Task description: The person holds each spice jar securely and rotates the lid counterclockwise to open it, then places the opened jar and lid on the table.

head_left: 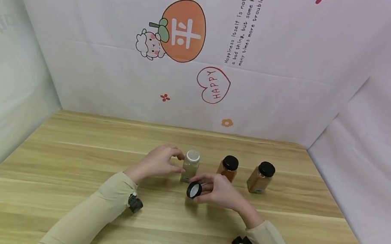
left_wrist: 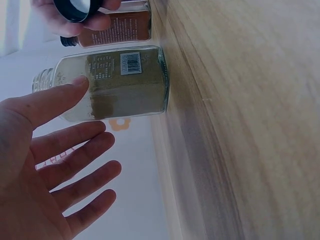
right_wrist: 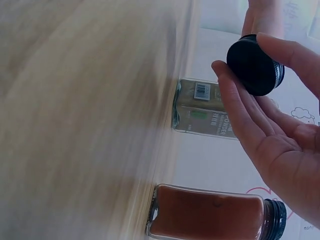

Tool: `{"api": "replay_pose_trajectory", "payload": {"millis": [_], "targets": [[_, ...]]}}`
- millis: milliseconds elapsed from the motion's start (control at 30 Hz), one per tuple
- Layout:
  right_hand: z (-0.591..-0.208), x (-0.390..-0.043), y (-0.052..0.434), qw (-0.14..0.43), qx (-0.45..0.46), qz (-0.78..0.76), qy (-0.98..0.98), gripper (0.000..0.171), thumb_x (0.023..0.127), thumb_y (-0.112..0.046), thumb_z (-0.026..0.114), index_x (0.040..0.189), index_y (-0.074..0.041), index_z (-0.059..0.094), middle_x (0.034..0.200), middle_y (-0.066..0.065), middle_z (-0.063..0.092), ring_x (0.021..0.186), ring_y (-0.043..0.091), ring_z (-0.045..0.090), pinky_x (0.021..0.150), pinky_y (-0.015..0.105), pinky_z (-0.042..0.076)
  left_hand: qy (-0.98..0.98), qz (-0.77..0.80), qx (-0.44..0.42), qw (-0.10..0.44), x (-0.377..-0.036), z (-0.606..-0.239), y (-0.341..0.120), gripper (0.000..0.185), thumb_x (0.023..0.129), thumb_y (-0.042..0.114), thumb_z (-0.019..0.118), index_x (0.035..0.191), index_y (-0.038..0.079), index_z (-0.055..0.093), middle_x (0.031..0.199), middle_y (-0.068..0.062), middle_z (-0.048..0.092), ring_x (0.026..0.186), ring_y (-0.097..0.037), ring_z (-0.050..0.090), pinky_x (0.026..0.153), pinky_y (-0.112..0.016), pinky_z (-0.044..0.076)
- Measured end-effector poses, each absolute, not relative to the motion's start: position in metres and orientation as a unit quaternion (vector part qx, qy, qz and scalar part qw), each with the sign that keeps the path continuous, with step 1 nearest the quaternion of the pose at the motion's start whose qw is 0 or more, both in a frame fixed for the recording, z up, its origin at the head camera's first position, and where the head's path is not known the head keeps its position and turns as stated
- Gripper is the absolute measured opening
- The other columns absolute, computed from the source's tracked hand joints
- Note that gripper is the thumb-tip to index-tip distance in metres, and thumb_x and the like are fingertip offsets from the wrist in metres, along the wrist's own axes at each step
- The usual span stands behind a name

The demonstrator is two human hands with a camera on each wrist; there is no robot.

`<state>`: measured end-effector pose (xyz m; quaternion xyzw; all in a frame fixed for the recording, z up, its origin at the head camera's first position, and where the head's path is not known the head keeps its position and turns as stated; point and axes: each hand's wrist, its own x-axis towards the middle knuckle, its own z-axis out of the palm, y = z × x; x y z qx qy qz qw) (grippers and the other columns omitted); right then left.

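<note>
A square glass spice jar [head_left: 190, 168] of greenish-tan powder stands upright without a lid, its pale round top uncovered. Beside it is my left hand [head_left: 161, 163], fingers spread and nearly straight. In the left wrist view the thumb [left_wrist: 65, 97] overlaps the jar's side; whether it touches the glass I cannot tell. My right hand [head_left: 220, 191] pinches a black screw lid [head_left: 194, 190] between thumb and fingers, in front of the jar and apart from it. The lid's white inside faces the head camera, tilted. Its black top shows in the right wrist view.
Two more spice jars with black lids, one red-brown [head_left: 227, 169] and one brown [head_left: 260, 177], stand to the right on the wooden table [head_left: 167, 239]. Behind the table hangs a printed white cloth [head_left: 270, 100], with plain white cloth at both sides.
</note>
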<state>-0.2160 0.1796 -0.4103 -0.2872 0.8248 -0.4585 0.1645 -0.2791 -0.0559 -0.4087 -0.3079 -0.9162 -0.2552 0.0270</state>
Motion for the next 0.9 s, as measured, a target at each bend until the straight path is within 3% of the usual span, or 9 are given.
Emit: {"api": "replay_pose_trajectory", "payload": {"millis": [367, 900], "targets": [[-0.412, -0.22, 0.175, 0.195, -0.269, -0.435, 0.837, 0.047, 0.074, -0.007, 0.079, 0.118, -0.006, 0.063, 0.111, 0.01, 0.065, 0.1, 0.022, 0.067, 0.081, 0.028, 0.055, -0.914, -0.263, -0.309, 0.023, -0.28, -0.41, -0.057, 0.04, 0.077, 0.034, 0.078, 0.107, 0.01, 0.068, 0.105, -0.002, 0.067, 0.104, -0.024, 0.061, 0.093, -0.039, 0.047], [-0.414, -0.228, 0.167, 0.182, -0.314, -0.339, 0.868, 0.045, 0.071, -0.008, 0.082, 0.112, -0.005, 0.064, 0.107, 0.009, 0.066, 0.093, 0.019, 0.066, 0.078, 0.025, 0.054, -0.915, -0.266, -0.303, 0.018, -0.279, -0.409, -0.057, 0.039, 0.078, 0.034, 0.077, 0.107, 0.01, 0.068, 0.106, -0.003, 0.066, 0.106, -0.025, 0.06, 0.094, -0.039, 0.046]]}}
